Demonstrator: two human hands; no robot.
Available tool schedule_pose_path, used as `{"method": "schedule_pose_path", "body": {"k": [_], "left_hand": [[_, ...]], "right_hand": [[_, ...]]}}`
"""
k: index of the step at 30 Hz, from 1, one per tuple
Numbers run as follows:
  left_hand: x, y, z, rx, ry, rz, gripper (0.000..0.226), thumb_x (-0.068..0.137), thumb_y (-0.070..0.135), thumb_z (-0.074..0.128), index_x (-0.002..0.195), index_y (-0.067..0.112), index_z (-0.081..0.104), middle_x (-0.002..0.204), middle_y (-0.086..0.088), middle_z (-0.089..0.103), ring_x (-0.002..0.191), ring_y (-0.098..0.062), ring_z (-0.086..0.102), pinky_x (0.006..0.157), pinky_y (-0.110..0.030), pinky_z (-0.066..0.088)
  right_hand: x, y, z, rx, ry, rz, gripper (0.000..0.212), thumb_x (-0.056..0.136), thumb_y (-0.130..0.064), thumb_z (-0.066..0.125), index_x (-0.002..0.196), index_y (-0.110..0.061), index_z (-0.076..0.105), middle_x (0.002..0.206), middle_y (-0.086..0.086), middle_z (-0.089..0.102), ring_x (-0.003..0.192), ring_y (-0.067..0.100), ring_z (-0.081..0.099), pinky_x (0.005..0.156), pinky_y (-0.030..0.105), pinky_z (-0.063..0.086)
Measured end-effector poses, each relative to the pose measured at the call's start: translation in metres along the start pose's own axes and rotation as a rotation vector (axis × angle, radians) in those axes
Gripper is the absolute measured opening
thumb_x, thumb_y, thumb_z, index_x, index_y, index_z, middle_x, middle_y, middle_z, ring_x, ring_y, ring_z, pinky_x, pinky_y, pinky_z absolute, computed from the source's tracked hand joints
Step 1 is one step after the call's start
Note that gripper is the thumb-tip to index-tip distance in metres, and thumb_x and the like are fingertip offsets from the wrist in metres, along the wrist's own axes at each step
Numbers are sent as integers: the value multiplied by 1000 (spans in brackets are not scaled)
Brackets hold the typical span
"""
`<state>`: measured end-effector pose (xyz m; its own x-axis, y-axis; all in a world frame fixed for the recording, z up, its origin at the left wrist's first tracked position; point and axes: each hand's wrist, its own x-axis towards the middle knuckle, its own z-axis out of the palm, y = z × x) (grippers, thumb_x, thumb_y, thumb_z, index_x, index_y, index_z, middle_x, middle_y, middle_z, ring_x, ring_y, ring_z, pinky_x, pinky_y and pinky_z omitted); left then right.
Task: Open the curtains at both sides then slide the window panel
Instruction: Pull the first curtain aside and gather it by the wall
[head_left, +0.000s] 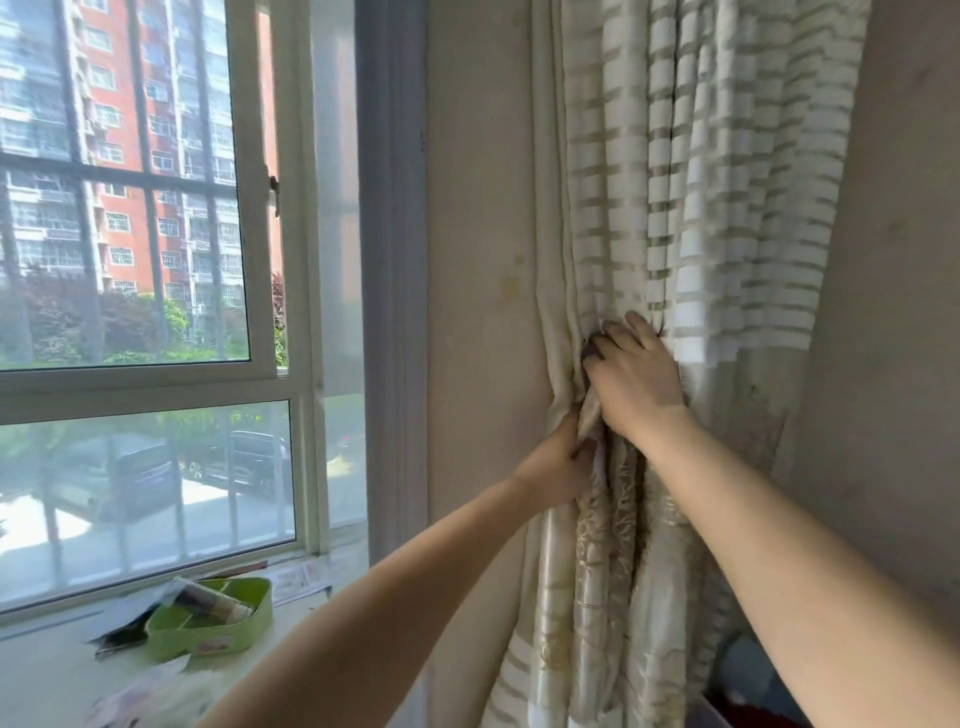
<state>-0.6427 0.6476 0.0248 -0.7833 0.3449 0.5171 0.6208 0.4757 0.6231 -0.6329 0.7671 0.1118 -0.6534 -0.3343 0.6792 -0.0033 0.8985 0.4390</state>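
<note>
My left hand (558, 462) and right hand (631, 371) both clamp the gathered curtain (675, 208), bunched vertically against the wall right of the window. I judge the sliding window panel (130, 182) lies beyond, up and leftward, nearer my left hand.

No text, brand or number can really be read here. A small sticker is seen on the side of the green box (218, 623) on the sill, but it's too blurred to be made out.
</note>
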Motion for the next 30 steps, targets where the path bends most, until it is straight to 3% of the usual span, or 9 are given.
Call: {"method": "schedule_pose_path", "body": {"k": [3, 5, 7, 11, 14, 16, 18, 22, 30], "left_hand": [[-17, -4, -16, -1, 24, 1, 40, 97, 26, 51, 133, 12, 43, 122, -9, 61, 112, -27, 58, 80, -20, 38], [-29, -6, -28, -6, 39, 11, 39, 95, 34, 53, 128, 15, 45, 117, -6, 64, 106, -25, 61, 84, -31, 47], [-44, -2, -44, -54, 77, 42, 43, 92, 32, 53, 133, 19, 45, 119, 0, 63, 108, -18, 61, 86, -29, 48], [-77, -6, -83, -164, 109, 130, 44, 92, 18, 53, 135, 22, 45, 122, 3, 65, 112, -11, 62, 96, -35, 51], [-99, -16, -121, -95, 206, 231, 46, 93, 9, 52, 137, 21, 46, 124, 6, 64, 115, -5, 60, 98, -29, 50], [-114, -22, -149, -34, 327, 267, 48, 94, 1, 49, 138, 19, 49, 129, 5, 63, 119, -5, 59, 100, -29, 49], [-128, -28, -174, -31, 397, 287, 47, 94, -5, 48, 137, 16, 50, 130, 3, 63, 118, -8, 60, 100, -30, 50], [-161, -39, -224, 121, 501, 267, 50, 95, 5, 53, 140, 25, 46, 134, 10, 59, 122, -2, 55, 103, -16, 42], [-234, -66, -326, 330, 614, 131, 53, 94, 9, 56, 143, 25, 42, 141, 5, 54, 126, -8, 52, 108, -30, 40]], "right_hand": [[-1, -16, -13, 15, -72, -46, 62, 73, -25, 63, 134, -16, 55, 147, 7, 46, 147, 27, 24, 124, 44, 0], [0, -28, -20, 81, -99, -78, 73, 69, -28, 66, 139, -16, 48, 151, 7, 40, 149, 26, 20, 124, 46, -2], [0, -41, -29, 166, -100, -111, 75, 70, -24, 62, 142, -14, 43, 153, 7, 38, 149, 26, 19, 124, 45, 0], [-3, -72, -54, 460, -9, -129, 66, 74, -15, 58, 139, -16, 48, 147, 5, 48, 140, 25, 38, 121, 39, 22], [-8, -101, -72, 668, 143, -122, 52, 81, -11, 54, 132, -19, 55, 138, 0, 56, 124, 25, 55, 102, 42, 47], [-9, -124, -83, 687, 236, -150, 46, 82, -12, 54, 128, -19, 57, 133, -1, 58, 114, 25, 61, 91, 42, 53], [-7, -146, -92, 710, 306, -159, 45, 84, -15, 53, 129, -17, 57, 134, 0, 57, 116, 23, 60, 91, 39, 54], [3, -192, -110, 738, 410, -128, 49, 87, -12, 53, 136, -14, 51, 144, 4, 52, 136, 20, 45, 114, 35, 40], [13, -292, -155, 864, 429, -229, 61, 91, -21, 56, 148, -11, 37, 156, 7, 40, 144, 22, 37, 118, 35, 34]]}}
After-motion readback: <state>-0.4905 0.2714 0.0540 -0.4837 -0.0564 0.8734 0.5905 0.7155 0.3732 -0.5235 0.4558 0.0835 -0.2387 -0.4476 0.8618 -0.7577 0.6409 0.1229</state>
